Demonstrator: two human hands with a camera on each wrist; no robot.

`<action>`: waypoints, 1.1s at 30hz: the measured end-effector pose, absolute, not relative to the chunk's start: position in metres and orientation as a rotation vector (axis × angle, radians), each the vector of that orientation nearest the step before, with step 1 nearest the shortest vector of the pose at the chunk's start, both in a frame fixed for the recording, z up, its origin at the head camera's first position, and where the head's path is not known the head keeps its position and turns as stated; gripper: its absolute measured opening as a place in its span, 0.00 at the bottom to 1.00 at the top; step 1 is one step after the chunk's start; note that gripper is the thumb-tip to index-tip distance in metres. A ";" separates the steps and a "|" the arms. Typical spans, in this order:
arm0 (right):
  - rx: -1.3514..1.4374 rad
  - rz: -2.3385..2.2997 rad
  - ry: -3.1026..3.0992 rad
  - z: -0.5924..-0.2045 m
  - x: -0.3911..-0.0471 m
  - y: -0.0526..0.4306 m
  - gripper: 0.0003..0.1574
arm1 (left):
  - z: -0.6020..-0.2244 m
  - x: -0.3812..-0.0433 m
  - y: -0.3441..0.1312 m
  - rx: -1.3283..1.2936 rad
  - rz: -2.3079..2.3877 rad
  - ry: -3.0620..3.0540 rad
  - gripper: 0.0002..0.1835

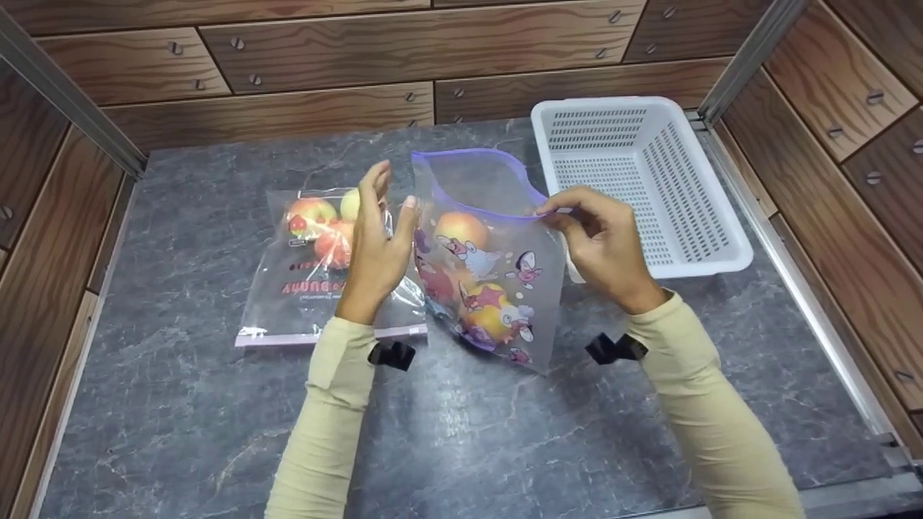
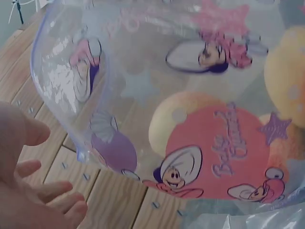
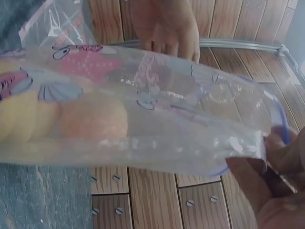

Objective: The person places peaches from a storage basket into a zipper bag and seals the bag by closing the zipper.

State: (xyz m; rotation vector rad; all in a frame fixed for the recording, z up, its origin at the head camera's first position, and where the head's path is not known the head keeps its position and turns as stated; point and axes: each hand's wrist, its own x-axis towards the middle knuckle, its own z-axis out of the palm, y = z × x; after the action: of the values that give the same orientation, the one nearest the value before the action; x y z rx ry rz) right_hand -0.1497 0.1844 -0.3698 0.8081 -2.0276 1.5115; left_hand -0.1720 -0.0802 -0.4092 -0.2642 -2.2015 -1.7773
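Observation:
My right hand (image 1: pixel 606 241) pinches the purple-edged mouth of a clear zip bag (image 1: pixel 537 317) printed with cartoon figures, shells and stars. The bag's mouth gapes, and several apples (image 1: pixel 461 229) show through its plastic. To the left of that mouth is my left hand (image 1: pixel 378 249), fingers extended and thumb apart, holding nothing. In the left wrist view the left hand (image 2: pixel 38 176) is beside the purple rim, with a gap between them. A second clear zip bag (image 1: pixel 281 310) with a pink slider edge lies flat under the left forearm, with several apples (image 1: pixel 311 214) inside.
A white perforated plastic basket (image 1: pixel 732 245) stands at the back right, close to the right hand. The grey marbled tabletop (image 1: pixel 461 447) is bordered by wood-patterned panels (image 1: pixel 324 54) at the back and both sides, with metal rails along the edges.

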 end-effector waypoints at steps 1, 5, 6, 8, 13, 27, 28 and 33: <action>0.836 1.523 -2.013 -0.370 -0.151 0.185 0.12 | -0.410 -0.176 -0.081 -0.273 -1.861 -2.189 0.31; 0.913 1.588 -1.956 -0.373 -0.157 0.188 0.14 | -0.414 -0.191 -0.083 -0.204 -2.253 -2.046 0.34; 0.925 1.605 -1.945 -0.374 -0.158 0.189 0.14 | -0.415 -0.194 -0.083 -0.171 -2.333 -2.001 0.34; 0.940 1.631 -1.933 -0.376 -0.160 0.191 0.15 | -0.416 -0.197 -0.084 -0.099 -2.427 -1.949 0.33; 0.910 1.654 -1.928 -0.379 -0.164 0.197 0.17 | -0.416 -0.196 -0.081 -0.043 -2.326 -1.930 0.18; 0.747 1.647 -1.877 -0.377 -0.172 0.211 0.09 | -0.413 -0.179 -0.086 -0.145 -2.108 -1.803 0.04; 0.734 1.650 -1.869 -0.377 -0.172 0.212 0.08 | -0.411 -0.178 -0.086 -0.148 -2.106 -1.802 0.04; 0.681 1.695 -1.831 -0.376 -0.173 0.216 0.07 | -0.406 -0.171 -0.086 -0.163 -2.099 -1.814 0.02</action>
State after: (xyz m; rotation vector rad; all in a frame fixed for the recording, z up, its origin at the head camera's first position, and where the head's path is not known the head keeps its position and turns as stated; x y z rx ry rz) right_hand -0.1734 0.2156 -0.3765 0.6812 -1.8315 1.6946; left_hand -0.1706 -0.0858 -0.4061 -0.1627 -1.8142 -2.0993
